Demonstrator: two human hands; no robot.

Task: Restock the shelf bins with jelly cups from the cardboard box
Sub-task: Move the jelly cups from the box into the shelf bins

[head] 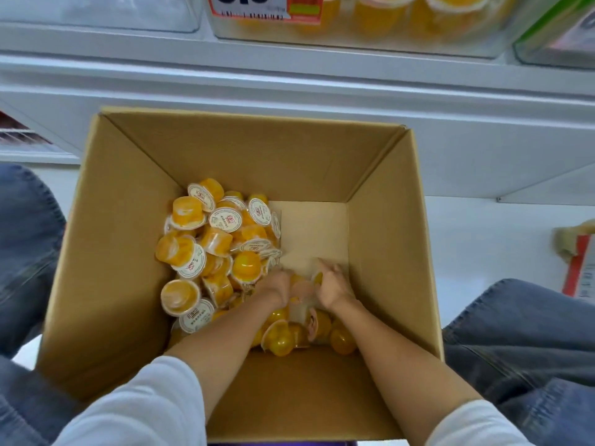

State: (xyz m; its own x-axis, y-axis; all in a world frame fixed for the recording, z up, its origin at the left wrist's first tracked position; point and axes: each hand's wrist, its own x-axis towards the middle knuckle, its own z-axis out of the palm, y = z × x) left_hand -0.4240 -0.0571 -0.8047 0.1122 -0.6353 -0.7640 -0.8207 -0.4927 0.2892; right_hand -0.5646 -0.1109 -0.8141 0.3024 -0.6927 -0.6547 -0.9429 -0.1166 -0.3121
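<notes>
An open cardboard box [128,252] stands on the floor between my knees. Several orange jelly cups [212,239] with white foil lids lie heaped in its left and near part, while the far right of the bottom is bare cardboard. Both my arms reach down inside. My left hand [277,286] and my right hand [335,286] are close together at the bottom, fingers curled around jelly cups [304,289] gathered between them. More cups [283,339] lie under my forearms.
Above the box, a clear shelf bin [360,33] holds orange jelly cups behind a red-and-white price tag [264,8]. An emptier clear bin [96,11] sits to its left, a green-edged one [560,33] to its right. A red-and-white packet [579,265] lies on the floor at right.
</notes>
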